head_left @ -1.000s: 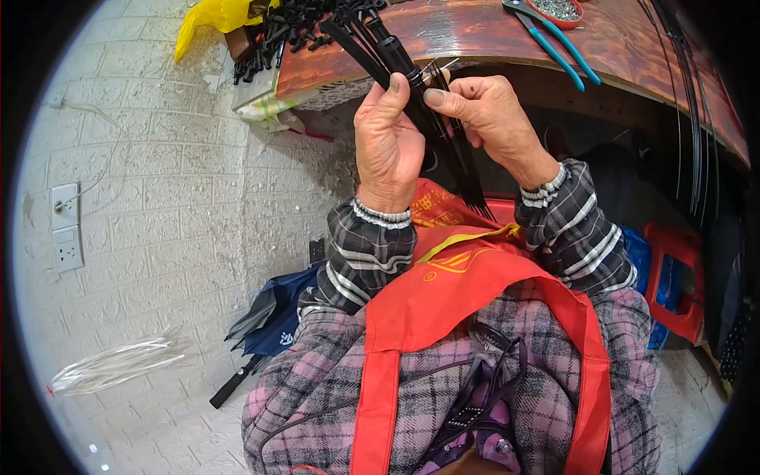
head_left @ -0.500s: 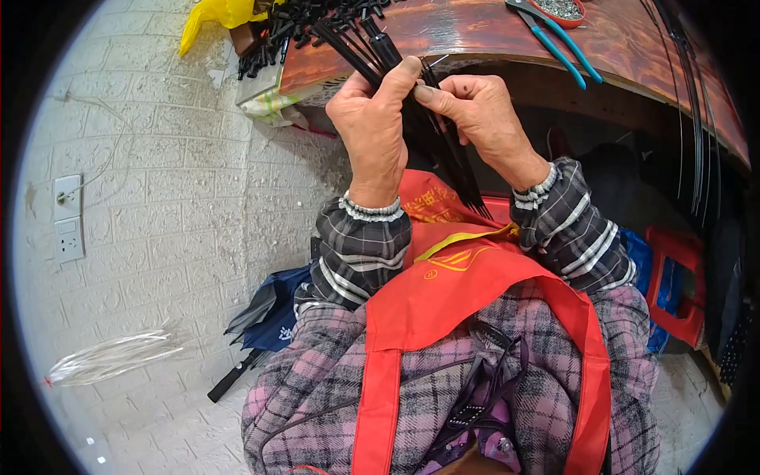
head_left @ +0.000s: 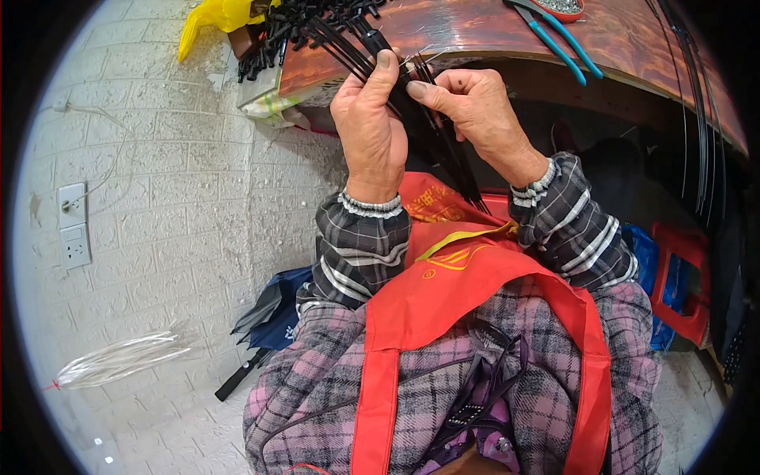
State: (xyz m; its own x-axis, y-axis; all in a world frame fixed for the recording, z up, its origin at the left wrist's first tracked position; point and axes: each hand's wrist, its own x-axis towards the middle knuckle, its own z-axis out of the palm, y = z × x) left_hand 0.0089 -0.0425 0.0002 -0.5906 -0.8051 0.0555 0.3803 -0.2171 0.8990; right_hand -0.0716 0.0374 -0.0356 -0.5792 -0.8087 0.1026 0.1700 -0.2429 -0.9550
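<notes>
Near the table's front edge, I hold a folded black umbrella frame, a slanting bundle of thin ribs around a thicker shaft. My left hand is closed around its upper part, the thumb lying along the shaft just below a black cylindrical end piece. On the other side, my right hand pinches a few ribs between thumb and curled fingers. A thin pale wire sticks out above the ribs between both hands. The lower rib tips hang over my red apron.
On the wooden table lie a heap of black tubular parts, blue-handled pliers and a red dish of small metal pieces. Thin black rods hang over its right edge. A folded dark umbrella leans left; a red stool stands right.
My left thumb has shifted left, widening the gap between the hands. A few ribs now stand apart near my right thumb, and the right hand has moved slightly up and left.
</notes>
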